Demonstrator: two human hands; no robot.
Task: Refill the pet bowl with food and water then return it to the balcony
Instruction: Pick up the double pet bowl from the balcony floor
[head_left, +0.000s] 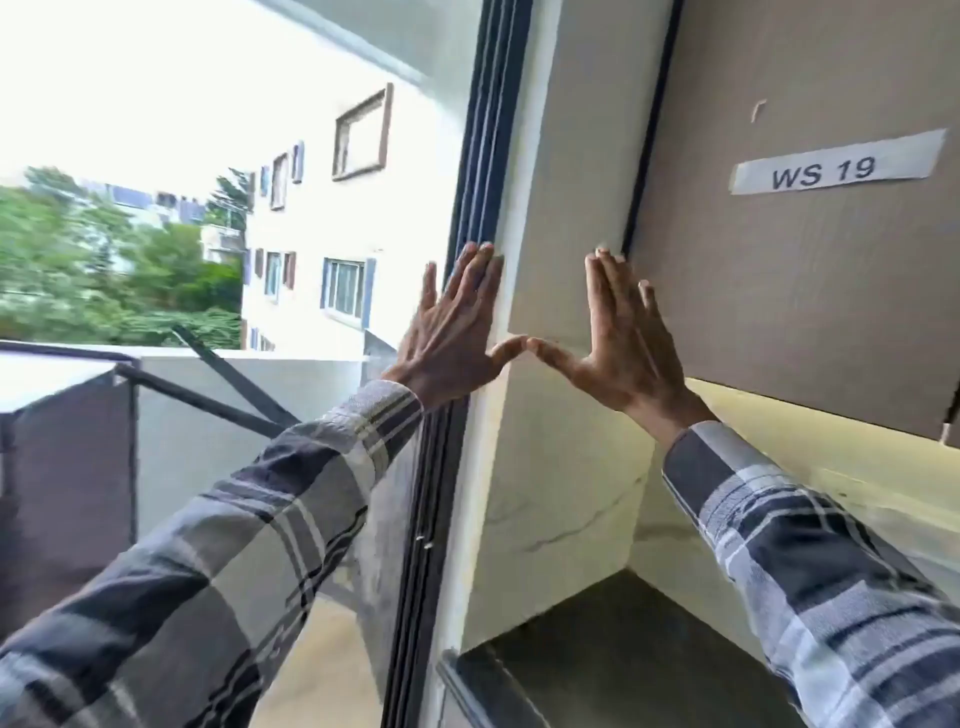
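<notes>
My left hand (452, 332) and my right hand (623, 343) are raised in front of me with straight, spread fingers and thumb tips touching. Both hold nothing. They hover before the white wall edge (524, 260) beside the dark sliding-door frame (483, 156). The balcony (311, 649) lies beyond the door on the left. No pet bowl is in view.
A brown upper cabinet (805, 286) carries a label reading WS 19 (836, 169). Below it a dark countertop (597, 649) meets a white marbled wall. The balcony has a dark railing (202, 400) and a low white parapet; buildings and trees stand outside.
</notes>
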